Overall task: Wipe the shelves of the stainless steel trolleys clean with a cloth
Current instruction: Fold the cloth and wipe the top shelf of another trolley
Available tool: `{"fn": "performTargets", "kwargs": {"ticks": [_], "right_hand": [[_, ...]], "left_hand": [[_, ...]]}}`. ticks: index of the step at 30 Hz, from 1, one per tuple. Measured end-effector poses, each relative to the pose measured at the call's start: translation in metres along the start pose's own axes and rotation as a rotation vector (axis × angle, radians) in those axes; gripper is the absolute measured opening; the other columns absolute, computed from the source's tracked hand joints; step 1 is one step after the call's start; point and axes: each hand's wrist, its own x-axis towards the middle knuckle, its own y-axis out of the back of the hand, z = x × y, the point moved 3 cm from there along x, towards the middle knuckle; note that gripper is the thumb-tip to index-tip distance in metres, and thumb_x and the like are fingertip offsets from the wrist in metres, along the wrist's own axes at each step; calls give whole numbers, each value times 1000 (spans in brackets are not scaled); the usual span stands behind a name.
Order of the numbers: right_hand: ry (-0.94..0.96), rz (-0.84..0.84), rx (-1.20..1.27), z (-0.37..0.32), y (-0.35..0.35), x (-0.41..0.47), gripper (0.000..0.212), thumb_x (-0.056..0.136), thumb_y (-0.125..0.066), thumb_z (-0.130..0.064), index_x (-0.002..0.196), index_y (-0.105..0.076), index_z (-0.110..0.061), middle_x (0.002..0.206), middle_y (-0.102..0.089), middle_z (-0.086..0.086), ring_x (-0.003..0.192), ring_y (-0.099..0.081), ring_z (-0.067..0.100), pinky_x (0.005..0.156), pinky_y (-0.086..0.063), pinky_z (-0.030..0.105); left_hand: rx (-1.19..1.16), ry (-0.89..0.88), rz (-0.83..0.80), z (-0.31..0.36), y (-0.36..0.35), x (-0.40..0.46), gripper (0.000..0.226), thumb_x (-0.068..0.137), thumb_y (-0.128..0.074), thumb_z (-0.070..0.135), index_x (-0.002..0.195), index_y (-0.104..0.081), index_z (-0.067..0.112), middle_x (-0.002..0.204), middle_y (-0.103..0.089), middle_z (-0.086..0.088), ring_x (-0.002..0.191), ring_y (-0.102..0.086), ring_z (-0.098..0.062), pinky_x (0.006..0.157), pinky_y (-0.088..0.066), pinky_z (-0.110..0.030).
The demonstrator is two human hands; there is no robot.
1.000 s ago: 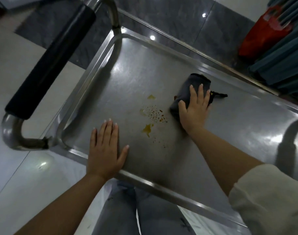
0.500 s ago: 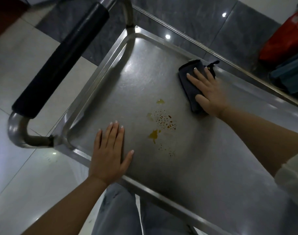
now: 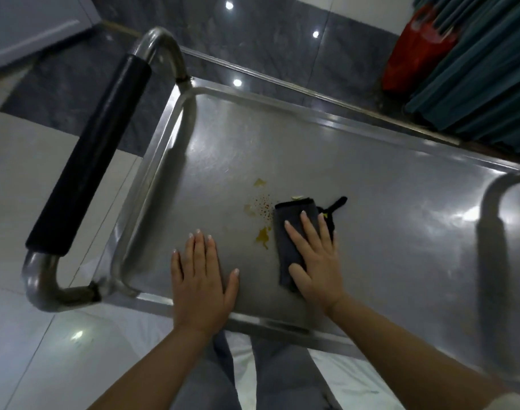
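Head view, looking down on the top shelf (image 3: 371, 202) of the stainless steel trolley: right hand (image 3: 313, 258) flat on the dark folded cloth (image 3: 291, 232), fingers (image 3: 307, 229) straight and pressing, not curled round it; left hand (image 3: 198, 279) spread flat on bare steel by the near rim, holding nothing. Cloth lying mid-shelf, left edge just beside the yellow-orange spill (image 3: 261, 216), a few speckles touching it. Likely risks: smearing the wet blobs wider instead of lifting them, if swept across under a flat palm; pushing residue into the raised rim corner near the black handle (image 3: 90, 152); cloth strap (image 3: 337, 204) trailing through the mess. Shelf as a shallow tray: only the spill, the cloth and both hands in it. Red bag (image 3: 412, 51) well apart on the floor beyond
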Motion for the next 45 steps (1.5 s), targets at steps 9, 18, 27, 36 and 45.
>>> {"fn": "performTargets", "kwargs": {"ticks": [9, 18, 27, 36, 45], "right_hand": [[-600, 215, 320, -67, -39, -49, 66, 96, -46, -40, 148, -6, -35, 159, 10, -9, 143, 21, 11, 119, 5, 44], [-267, -34, -278, -40, -20, -74, 86, 77, -35, -80, 149, -10, -40, 160, 4, 4, 145, 8, 36, 112, -13, 64], [-284, 39, -282, -60, -53, 26, 83, 83, -32, -71, 152, -10, -31, 160, 4, 14, 143, 5, 46, 113, -8, 63], [-50, -97, -313, -45, -26, 153, 81, 74, -30, -64, 149, -8, -41, 160, 10, 3, 144, 13, 37, 114, 4, 58], [-198, -39, -85, -69, -30, 166, 87, 81, -33, -74, 151, -3, -32, 160, 10, 1, 145, 18, 24, 113, 13, 46]], "left_hand": [[-49, -235, -3, -38, 21, 15, 74, 93, -23, 55, 146, -33, 3, 152, -33, -17, 142, -29, -30, 115, -19, -47], [62, -268, -6, -104, 21, 48, 81, 91, -20, 66, 153, -15, 14, 161, -9, -10, 149, 0, -24, 118, 9, -43], [49, -250, -6, -104, 23, 48, 80, 89, -27, 66, 150, -23, 14, 158, -20, -14, 147, -11, -27, 119, -3, -49], [-35, -231, -5, -103, 27, 49, 80, 88, -31, 65, 150, -25, 15, 159, -18, -11, 147, -11, -24, 118, -8, -50], [-30, -218, -16, -105, 23, 50, 81, 88, -32, 67, 152, -22, 17, 160, -16, -10, 148, -8, -24, 114, -14, -54]]}}
